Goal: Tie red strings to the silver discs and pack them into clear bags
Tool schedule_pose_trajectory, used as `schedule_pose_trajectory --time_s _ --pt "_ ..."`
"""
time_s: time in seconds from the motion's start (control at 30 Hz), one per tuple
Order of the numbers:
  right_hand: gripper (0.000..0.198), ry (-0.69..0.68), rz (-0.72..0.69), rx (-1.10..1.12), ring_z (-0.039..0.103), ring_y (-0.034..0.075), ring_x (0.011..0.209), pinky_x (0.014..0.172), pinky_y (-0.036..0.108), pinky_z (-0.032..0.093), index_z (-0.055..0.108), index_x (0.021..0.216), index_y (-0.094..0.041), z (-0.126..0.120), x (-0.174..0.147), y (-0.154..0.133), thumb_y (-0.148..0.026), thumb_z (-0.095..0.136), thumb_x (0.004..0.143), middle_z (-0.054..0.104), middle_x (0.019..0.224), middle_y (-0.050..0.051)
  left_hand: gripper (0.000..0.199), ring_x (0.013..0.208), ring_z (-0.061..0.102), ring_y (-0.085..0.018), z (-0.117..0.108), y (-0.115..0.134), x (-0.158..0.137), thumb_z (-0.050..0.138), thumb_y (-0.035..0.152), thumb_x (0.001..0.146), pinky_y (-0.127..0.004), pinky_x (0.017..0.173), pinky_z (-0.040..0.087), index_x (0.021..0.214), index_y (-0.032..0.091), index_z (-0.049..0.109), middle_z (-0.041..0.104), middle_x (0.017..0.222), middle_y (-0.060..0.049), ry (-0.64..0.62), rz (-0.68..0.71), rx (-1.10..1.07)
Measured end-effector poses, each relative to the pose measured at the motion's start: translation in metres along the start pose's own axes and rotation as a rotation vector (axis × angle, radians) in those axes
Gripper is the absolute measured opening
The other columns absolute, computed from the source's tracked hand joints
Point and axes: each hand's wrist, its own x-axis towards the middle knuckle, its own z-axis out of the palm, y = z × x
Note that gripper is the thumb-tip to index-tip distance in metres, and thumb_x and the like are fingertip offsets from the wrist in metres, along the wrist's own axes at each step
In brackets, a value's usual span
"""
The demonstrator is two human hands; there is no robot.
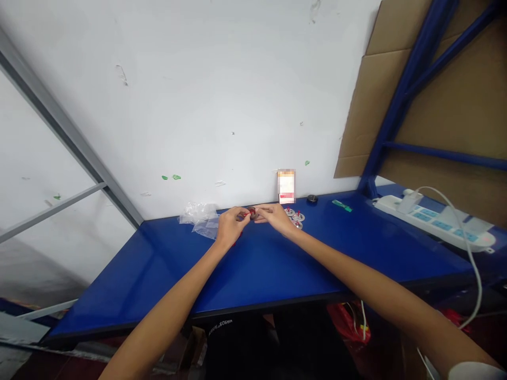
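Note:
A small dark red, roundish piece (pixel 252 212) is held up between my two hands, over the back part of the blue table (pixel 253 274). My left hand (pixel 231 224) pinches it from the left, fingers closed. From the right, the fingers of my right hand (pixel 276 217) close on the same piece; its exact kind is too small to make out. Something red (pixel 237 238) shows partly behind my left wrist. Just past my right hand lie several flat pale discs with red tips (pixel 299 217), partly hidden by the hand.
Crumpled clear plastic bags (pixel 200 219) lie left of my hands. A blurred upright card or screen (pixel 287 187) leans on the wall. Farther right are a black round object (pixel 312 199), a small green strip (pixel 341 205) and a white power strip (pixel 433 221) with a cable.

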Motion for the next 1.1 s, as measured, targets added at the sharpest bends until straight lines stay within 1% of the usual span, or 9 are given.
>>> schedule_pose_trajectory --time_s 0.1,0.27,0.4,0.5,0.63,0.73,0.87,0.97,1.1 --pt "0.028 -0.025 0.011 0.015 0.082 0.025 0.089 0.088 0.044 0.071 0.084 0.102 -0.015 0.000 -0.001 -0.002 -0.037 0.080 0.085 0.083 0.099 0.008 0.011 0.079 0.073 -0.018 0.001 0.001 -0.001 0.069 0.028 0.095 -0.031 0.077 0.059 0.096 0.021 0.077 0.079 0.095 -0.004 0.005 0.025 0.000" --pt "0.030 -0.058 -0.014 -0.036 0.081 0.025 0.097 0.093 0.045 0.069 0.085 0.110 -0.019 0.001 -0.003 -0.005 -0.029 0.075 0.084 0.083 0.105 0.005 0.011 0.079 0.073 -0.018 0.002 0.000 -0.001 0.068 0.029 0.094 -0.031 0.078 0.058 0.096 0.021 0.076 0.080 0.095 -0.004 -0.001 -0.009 0.003" --pt "0.035 -0.071 -0.074 -0.106 0.080 0.029 0.107 0.098 0.047 0.067 0.084 0.115 -0.021 0.003 -0.004 -0.004 -0.032 0.076 0.083 0.083 0.113 0.003 0.010 0.077 0.073 -0.018 0.002 0.002 -0.001 0.069 0.027 0.092 -0.030 0.075 0.058 0.094 0.021 0.076 0.079 0.092 -0.004 0.020 -0.016 -0.004" --pt "0.037 -0.062 -0.122 -0.149 0.081 0.030 0.104 0.099 0.049 0.066 0.084 0.117 -0.020 0.003 -0.005 -0.003 -0.036 0.078 0.083 0.083 0.113 0.004 0.009 0.074 0.072 -0.018 0.002 0.007 -0.001 0.070 0.027 0.089 -0.030 0.074 0.058 0.091 0.020 0.076 0.079 0.088 -0.003 0.041 -0.047 -0.047" --pt "0.031 -0.020 -0.163 -0.267 0.081 0.031 0.099 0.098 0.048 0.066 0.085 0.112 -0.022 0.001 -0.007 -0.002 -0.032 0.080 0.083 0.084 0.107 0.004 0.009 0.076 0.073 -0.019 0.003 0.009 -0.002 0.071 0.028 0.086 -0.030 0.076 0.058 0.087 0.020 0.076 0.078 0.085 -0.002 0.060 -0.123 -0.120" --pt "0.026 -0.021 -0.243 -0.389 0.081 0.029 0.098 0.099 0.046 0.065 0.086 0.111 -0.026 0.000 -0.010 -0.004 -0.028 0.077 0.087 0.084 0.106 0.004 0.008 0.072 0.072 -0.018 0.003 0.008 0.000 0.072 0.027 0.082 -0.029 0.070 0.058 0.083 0.019 0.074 0.075 0.078 -0.001 0.031 -0.212 -0.231" --pt "0.025 -0.016 -0.317 -0.409 0.081 0.027 0.098 0.097 0.042 0.065 0.085 0.113 -0.027 0.001 -0.013 -0.008 -0.033 0.077 0.090 0.083 0.108 0.004 0.011 0.066 0.071 -0.018 0.001 0.005 0.004 0.073 0.027 0.079 -0.028 0.063 0.059 0.082 0.017 0.072 0.072 0.070 -0.002 -0.082 -0.324 -0.504" --pt "0.022 -0.017 -0.358 -0.396 0.079 0.026 0.102 0.098 0.040 0.064 0.085 0.111 -0.028 0.002 -0.015 -0.012 -0.035 0.077 0.091 0.082 0.112 0.004 0.018 0.068 0.072 -0.018 -0.002 0.005 0.006 0.076 0.033 0.080 -0.030 0.069 0.062 0.084 0.016 0.071 0.073 0.073 -0.003 -0.110 -0.319 -0.596" --pt "0.020 0.011 -0.410 -0.426 0.077 0.025 0.105 0.095 0.038 0.064 0.085 0.110 -0.029 0.003 -0.017 -0.020 -0.036 0.074 0.094 0.081 0.114 0.005 0.025 0.077 0.075 -0.020 -0.007 0.004 0.007 0.081 0.038 0.082 -0.036 0.080 0.066 0.092 0.016 0.073 0.077 0.086 -0.005 -0.137 -0.267 -0.706"
